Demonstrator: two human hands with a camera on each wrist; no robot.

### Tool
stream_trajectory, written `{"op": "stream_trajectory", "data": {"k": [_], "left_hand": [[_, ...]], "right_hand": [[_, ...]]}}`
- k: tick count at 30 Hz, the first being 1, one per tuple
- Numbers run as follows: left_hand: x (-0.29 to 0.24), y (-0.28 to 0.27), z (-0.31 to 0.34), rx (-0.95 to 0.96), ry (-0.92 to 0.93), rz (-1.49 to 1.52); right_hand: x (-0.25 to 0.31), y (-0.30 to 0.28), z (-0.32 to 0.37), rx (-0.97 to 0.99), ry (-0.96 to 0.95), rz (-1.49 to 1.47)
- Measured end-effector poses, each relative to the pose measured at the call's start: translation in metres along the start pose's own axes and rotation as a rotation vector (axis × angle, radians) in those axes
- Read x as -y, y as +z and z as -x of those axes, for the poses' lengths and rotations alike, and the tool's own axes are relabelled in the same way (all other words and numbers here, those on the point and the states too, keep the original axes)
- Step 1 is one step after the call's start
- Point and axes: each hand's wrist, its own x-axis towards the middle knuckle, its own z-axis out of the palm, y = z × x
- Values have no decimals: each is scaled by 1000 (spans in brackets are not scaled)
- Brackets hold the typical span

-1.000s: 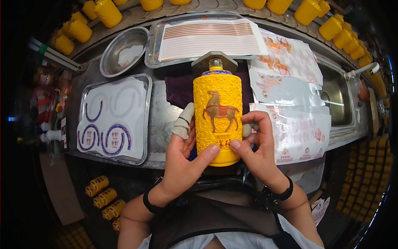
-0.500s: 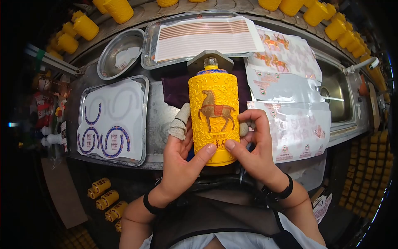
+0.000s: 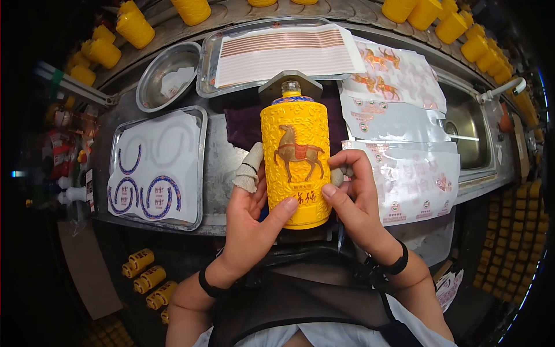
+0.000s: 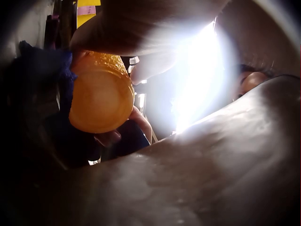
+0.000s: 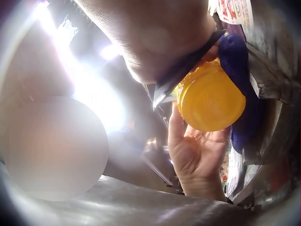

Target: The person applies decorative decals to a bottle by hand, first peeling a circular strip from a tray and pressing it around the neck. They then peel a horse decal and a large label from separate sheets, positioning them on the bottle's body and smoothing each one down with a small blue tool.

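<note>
A yellow embossed bottle point(image 3: 296, 162) with a brown horse picture and dark red characters lies tilted back, its clear glass mouth at a notched metal rest. My left hand point(image 3: 251, 211) grips its lower left side, thumb on the front near the characters; a pale cloth cover wraps one finger. My right hand point(image 3: 359, 205) holds the lower right side, thumb beside the characters, with a pale cover on a finger. The bottle's round base point(image 4: 101, 101) faces the left wrist view. By my right hand, a dark flat pointed piece point(image 5: 181, 70) shows in the right wrist view.
On the left stand a tray point(image 3: 202, 168) of blue ring decals and a metal bowl point(image 3: 144, 87). Behind is a tray point(image 3: 205, 81) with a striped sheet. Horse decal sheets point(image 3: 399, 179) lie right, beside a sink point(image 3: 471, 141). Yellow bottles point(image 3: 136, 26) line a conveyor.
In the head view the bottle sits slightly further left than a second ago. My right thumb has shifted up and right off the characters since half a second ago. Conveyor bottles have moved rightward.
</note>
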Motion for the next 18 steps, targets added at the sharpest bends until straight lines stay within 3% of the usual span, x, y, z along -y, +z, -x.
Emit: {"op": "stream_trajectory", "data": {"k": [15,18], "left_hand": [[3,0,0,-8,22,-7],[3,-1,0,1,5,-2]], "right_hand": [[-7,7,-1,-72,-12,88],[-5,5,-3,-76,-7,-29]]}}
